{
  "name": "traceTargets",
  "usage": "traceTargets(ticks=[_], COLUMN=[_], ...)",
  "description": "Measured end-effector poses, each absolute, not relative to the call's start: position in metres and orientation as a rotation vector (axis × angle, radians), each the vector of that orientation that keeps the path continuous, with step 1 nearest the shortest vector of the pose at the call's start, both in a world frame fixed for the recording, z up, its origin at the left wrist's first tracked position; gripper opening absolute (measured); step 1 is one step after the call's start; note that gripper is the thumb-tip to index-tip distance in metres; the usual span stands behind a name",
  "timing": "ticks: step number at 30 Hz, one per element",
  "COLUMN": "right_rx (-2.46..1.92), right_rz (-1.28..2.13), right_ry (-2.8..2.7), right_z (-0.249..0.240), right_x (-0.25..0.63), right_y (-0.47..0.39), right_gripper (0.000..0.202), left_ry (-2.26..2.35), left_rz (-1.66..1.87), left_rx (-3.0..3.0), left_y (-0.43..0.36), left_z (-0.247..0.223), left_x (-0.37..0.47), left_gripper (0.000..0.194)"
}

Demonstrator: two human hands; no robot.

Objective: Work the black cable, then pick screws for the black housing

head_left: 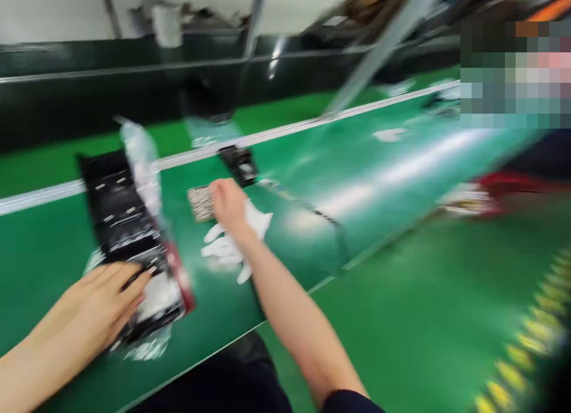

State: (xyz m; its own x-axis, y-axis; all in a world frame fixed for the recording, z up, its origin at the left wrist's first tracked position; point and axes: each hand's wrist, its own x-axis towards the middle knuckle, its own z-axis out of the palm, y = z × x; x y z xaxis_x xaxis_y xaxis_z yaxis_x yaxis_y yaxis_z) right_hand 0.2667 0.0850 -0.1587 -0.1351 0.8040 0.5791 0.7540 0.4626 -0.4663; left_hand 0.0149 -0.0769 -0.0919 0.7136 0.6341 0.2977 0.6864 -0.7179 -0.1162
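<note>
My left hand point(100, 303) lies flat on the near end of a black tray point(120, 216) in clear plastic wrap on the green belt point(53, 234), fingers spread. My right hand point(228, 203) is closed on a small striped silver-and-dark part point(200, 203), held just above the belt. A white glove point(232, 243) lies on the belt under my right wrist. A small black part point(239, 163) sits just beyond my right hand. The picture is blurred by motion.
A white stripe point(285, 129) runs along the belt's far side, with a dark rail behind. Another person's hand and red sleeve point(491, 193) are at the right edge of the belt. Green floor with yellow markings point(526, 347) lies at lower right.
</note>
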Motion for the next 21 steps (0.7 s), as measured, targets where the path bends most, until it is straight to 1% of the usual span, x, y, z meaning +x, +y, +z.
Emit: traceTargets(ticks=[1,4,5,7,9,12,14,15,18,21], right_rx=[-1.239,-1.031,-0.987,-0.924,-0.894,-0.895,-0.915,-0.926,-0.947,-0.951], right_rz=[0.107,0.177,0.184,0.162,0.117,0.087,0.120,0.151,0.294,0.479], right_ry=[-1.853,-1.747,-1.723,-1.692,-1.668,-1.640,-1.624,-1.615,-1.581,-1.511], right_z=[-0.161,-0.172,-0.174,-0.174,-0.170,-0.168,-0.169,-0.170,-0.170,-0.165], right_x=[0.266,0.264,0.264,0.264,0.265,0.265,0.264,0.263,0.260,0.257], right_y=[0.090,0.111,0.115,0.116,0.113,0.110,0.110,0.110,0.109,0.107], right_gripper=[0.018,0.032,0.034,0.032,0.028,0.025,0.026,0.027,0.030,0.034], left_ry=[-1.116,-1.379,-1.498,-1.679,-1.730,-1.664,-1.668,-1.686,-1.750,-1.853], left_rz=[-0.264,0.157,0.307,0.458,0.395,0.234,0.297,0.357,0.471,0.570], left_rx=[-2.697,-2.897,-2.925,-2.936,-2.921,-2.848,-2.823,-2.829,-2.849,-2.849], left_y=[-0.076,-0.065,-0.062,-0.060,-0.061,-0.061,-0.060,-0.059,-0.056,-0.053], left_z=[-0.084,-0.075,-0.074,-0.074,-0.074,-0.079,-0.083,-0.085,-0.086,-0.084], left_x=[0.018,0.021,0.021,0.022,0.026,0.030,0.031,0.031,0.032,0.036], left_gripper=[0.026,0.031,0.032,0.034,0.039,0.064,0.077,0.078,0.073,0.076])
